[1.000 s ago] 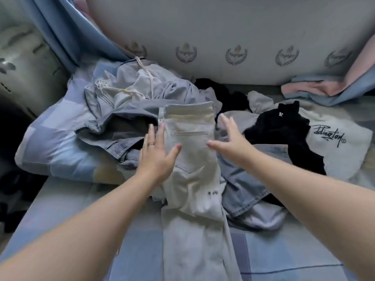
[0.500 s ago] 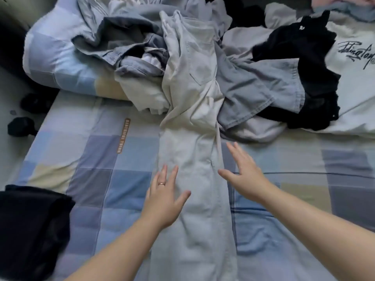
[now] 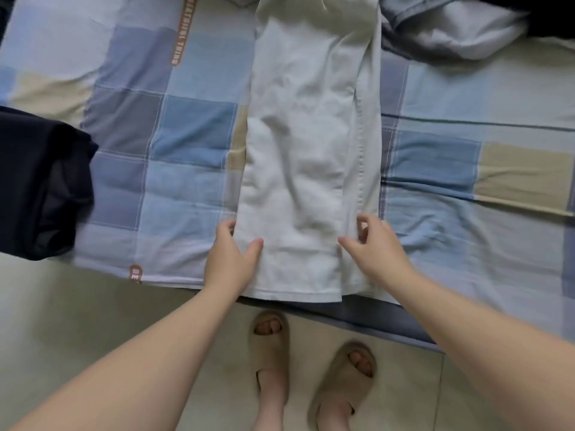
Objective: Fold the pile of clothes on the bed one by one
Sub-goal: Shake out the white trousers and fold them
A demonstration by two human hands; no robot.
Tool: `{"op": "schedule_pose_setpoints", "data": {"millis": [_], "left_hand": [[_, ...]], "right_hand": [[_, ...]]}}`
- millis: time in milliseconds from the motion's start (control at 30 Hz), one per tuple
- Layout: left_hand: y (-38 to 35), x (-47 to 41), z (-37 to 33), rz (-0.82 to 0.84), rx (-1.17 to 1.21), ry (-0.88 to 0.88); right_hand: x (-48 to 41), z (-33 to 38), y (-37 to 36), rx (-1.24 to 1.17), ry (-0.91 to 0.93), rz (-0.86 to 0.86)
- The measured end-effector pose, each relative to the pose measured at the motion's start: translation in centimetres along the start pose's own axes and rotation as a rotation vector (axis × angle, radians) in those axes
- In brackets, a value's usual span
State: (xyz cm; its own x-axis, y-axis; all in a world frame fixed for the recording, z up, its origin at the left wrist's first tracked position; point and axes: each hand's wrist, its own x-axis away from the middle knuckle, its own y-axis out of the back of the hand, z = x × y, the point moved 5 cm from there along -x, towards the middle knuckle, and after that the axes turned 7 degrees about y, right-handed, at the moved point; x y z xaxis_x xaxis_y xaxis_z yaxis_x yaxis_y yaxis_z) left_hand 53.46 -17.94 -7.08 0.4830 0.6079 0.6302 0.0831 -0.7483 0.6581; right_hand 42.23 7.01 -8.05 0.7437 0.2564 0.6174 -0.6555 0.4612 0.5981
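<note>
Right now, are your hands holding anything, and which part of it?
Yes, the white trousers. The left hand pinches the left edge of the legs near the hems, and the right hand pinches the right edge there.

Off-white trousers (image 3: 305, 150) lie at centre frame on a bed sheet (image 3: 193, 129) checked in blue, pale blue and beige. The garment (image 3: 40, 181) at left is dark navy; the slippers (image 3: 270, 348) at bottom are beige.

The white trousers (image 3: 298, 169) are matt, wrinkled woven cloth on a soft checked cotton-like bedsheet (image 3: 186, 144) above glossy floor tiles (image 3: 77, 306).
</note>
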Motion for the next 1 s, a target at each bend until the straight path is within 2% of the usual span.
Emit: {"op": "schedule_pose_setpoints", "data": {"millis": [133,267,367,467,567,633,733,800,833,900,967,1000], "left_hand": [[-0.1,-0.3,0.0,-0.002,0.094,0.011],[-0.5,0.1,0.7,0.049,0.133,0.017],[-0.1,1.0,0.5,0.059,0.16,0.0],[0.7,2.7,-0.4,0.006,0.157,-0.065],[-0.1,4.6,-1.6,0.016,0.119,-0.163],[-2.1,5.0,-1.8,0.11,0.037,-0.141],[-4.4,4.1,-1.0,0.229,-0.065,-0.015],[-5.0,3.5,-0.3,0.247,-0.079,0.014],[-5.1,3.5,0.0,0.246,-0.113,0.004],[-4.8,3.9,0.1,0.166,-0.212,-0.038],[-4.0,4.3,0.1,0.0,-0.248,-0.094],[-3.7,4.3,-0.1,-0.045,-0.209,-0.117]], "right_hand": [[-0.3,1.9,-0.6,0.033,0.04,-0.116],[-0.8,3.7,-2.5,-0.067,-0.01,0.05],[-0.5,4.4,-2.6,-0.321,-0.081,0.034],[1.5,4.8,-0.4,-0.54,-0.041,-0.118],[4.2,3.6,2.5,-0.431,0.096,-0.342],[5.2,1.6,3.0,-0.29,0.055,-0.361],[5.0,-2.5,1.6,-0.224,-0.205,-0.183],[4.8,-4.4,0.2,-0.353,-0.353,-0.035],[4.8,-5.0,-0.4,-0.376,-0.365,0.011],[4.7,-5.2,-0.2,-0.238,-0.294,0.003],[4.3,-4.9,0.5,-0.074,-0.224,-0.116],[4.2,-4.5,0.6,-0.081,-0.197,-0.15]]}}
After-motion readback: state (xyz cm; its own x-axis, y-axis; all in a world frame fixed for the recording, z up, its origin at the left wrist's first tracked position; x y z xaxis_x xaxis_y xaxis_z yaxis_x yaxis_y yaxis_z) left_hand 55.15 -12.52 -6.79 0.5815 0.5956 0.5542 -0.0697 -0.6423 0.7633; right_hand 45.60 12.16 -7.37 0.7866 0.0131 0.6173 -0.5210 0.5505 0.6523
